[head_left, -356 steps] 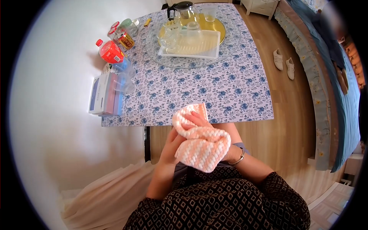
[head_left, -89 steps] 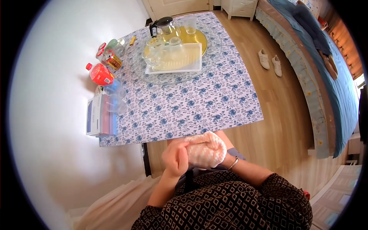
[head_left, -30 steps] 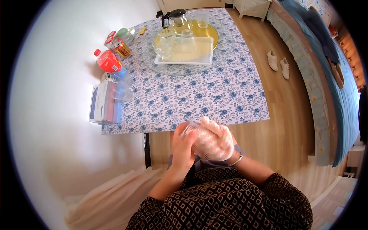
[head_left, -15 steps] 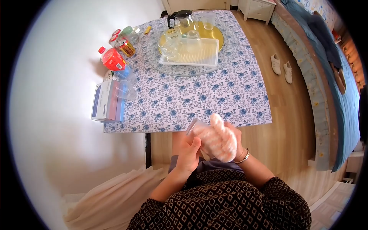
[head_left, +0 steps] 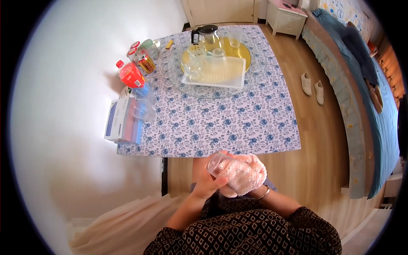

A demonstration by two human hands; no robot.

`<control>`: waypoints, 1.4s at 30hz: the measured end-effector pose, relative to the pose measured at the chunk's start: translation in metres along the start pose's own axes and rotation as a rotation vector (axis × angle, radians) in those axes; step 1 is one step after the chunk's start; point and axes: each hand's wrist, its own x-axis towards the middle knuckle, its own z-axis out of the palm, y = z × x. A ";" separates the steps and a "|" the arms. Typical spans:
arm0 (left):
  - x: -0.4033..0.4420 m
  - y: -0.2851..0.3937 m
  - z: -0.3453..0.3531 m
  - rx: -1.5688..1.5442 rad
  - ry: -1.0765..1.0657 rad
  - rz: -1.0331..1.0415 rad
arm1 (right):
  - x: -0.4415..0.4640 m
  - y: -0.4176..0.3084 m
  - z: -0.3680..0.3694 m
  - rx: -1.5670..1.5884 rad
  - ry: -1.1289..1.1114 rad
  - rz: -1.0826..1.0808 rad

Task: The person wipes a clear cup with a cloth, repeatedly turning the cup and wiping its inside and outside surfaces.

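A clear ribbed glass [head_left: 225, 168] is tilted in front of my body, just below the near edge of the flowered table [head_left: 221, 123]. My left hand [head_left: 208, 180] is closed around its base end, thumb across the side. The pink and white knitted cloth [head_left: 250, 174] covers the other end and seems to reach inside it. My right hand [head_left: 257, 190] is on the cloth, mostly hidden by it, with a bracelet at the wrist.
On the table are a white tray [head_left: 236, 80] with glassware, a teapot [head_left: 209, 35], a red-labelled bottle [head_left: 131, 75], a can [head_left: 146, 63], plastic cups [head_left: 145, 111] and a box [head_left: 117, 120]. White shoes [head_left: 319, 92] stand beside the bed [head_left: 384, 153], where a person's legs [head_left: 361, 53] show.
Earlier the cloth lay folded over my right hand; now it is at the glass. Since half a second ago the glass has turned so its base faces the camera more, and my view has shifted.
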 end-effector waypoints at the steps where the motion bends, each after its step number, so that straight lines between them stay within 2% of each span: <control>1: 0.000 -0.001 0.002 -0.076 0.086 -0.052 | 0.005 -0.010 -0.007 -0.008 -0.008 -0.010; 3: -0.003 -0.006 0.002 -0.141 0.109 -0.051 | 0.011 -0.025 -0.027 -0.080 -0.118 0.347; 4: -0.005 -0.018 -0.006 -0.134 0.148 -0.110 | -0.001 0.011 -0.032 0.753 -0.030 0.466; 5: -0.005 -0.025 -0.010 -0.130 0.189 -0.161 | -0.003 0.007 -0.031 0.728 -0.056 0.455; 7: -0.004 -0.015 -0.002 -0.207 0.216 -0.137 | -0.002 -0.010 -0.026 0.592 0.221 0.397; 9: -0.004 0.000 0.008 -0.341 0.249 -0.173 | -0.004 -0.021 -0.020 0.456 0.187 0.370; 11: -0.003 0.005 0.006 -0.337 0.315 -0.186 | 0.003 -0.037 -0.014 0.334 0.167 0.335; 13: -0.006 -0.002 -0.001 -0.504 0.410 -0.205 | 0.007 -0.054 -0.007 0.556 0.025 0.482; 14: -0.005 -0.003 -0.001 -0.478 0.481 -0.181 | 0.006 -0.056 -0.002 0.333 0.033 0.311; 15: -0.007 -0.003 -0.004 -0.481 0.481 -0.170 | 0.009 -0.058 -0.002 0.327 0.024 0.307; 17: -0.013 0.002 -0.007 -0.494 0.613 -0.249 | 0.014 -0.061 -0.003 0.623 -0.002 0.744; 18: -0.015 0.005 -0.008 -0.499 0.612 -0.241 | 0.015 -0.055 -0.003 0.615 -0.007 0.742; 20: -0.019 0.009 -0.007 -0.488 0.657 -0.131 | 0.015 -0.030 -0.005 1.051 -0.206 0.926; 24: -0.025 0.007 -0.011 -0.526 0.559 0.030 | -0.008 0.013 -0.009 1.005 -0.270 0.840; 26: -0.027 0.013 -0.005 -0.418 0.495 0.185 | -0.016 0.032 -0.015 1.354 -0.416 0.905; 27: -0.028 0.011 -0.002 -0.421 0.496 0.193 | -0.021 0.034 -0.016 1.437 -0.437 0.904; 29: -0.030 0.008 0.007 -0.186 0.524 0.252 | -0.028 0.036 -0.015 1.441 -0.410 0.869; 30: -0.032 0.009 0.013 -0.190 0.525 0.258 | -0.033 0.035 -0.015 1.427 -0.390 0.850; 32: -0.039 0.014 0.026 -0.009 0.301 0.328 | -0.039 0.032 -0.017 1.378 -0.361 0.807; 36: -0.039 0.007 0.025 0.178 0.234 0.362 | -0.046 0.016 -0.023 1.181 -0.309 0.724; 37: -0.037 0.007 0.022 0.179 0.237 0.359 | -0.044 0.011 -0.023 1.116 -0.300 0.703; 39: -0.031 0.014 0.017 -0.042 0.013 0.141 | -0.041 0.000 -0.021 0.961 -0.279 0.649; 42: -0.026 0.017 0.017 0.003 -0.003 0.201 | -0.031 -0.019 -0.016 0.716 -0.252 0.554</control>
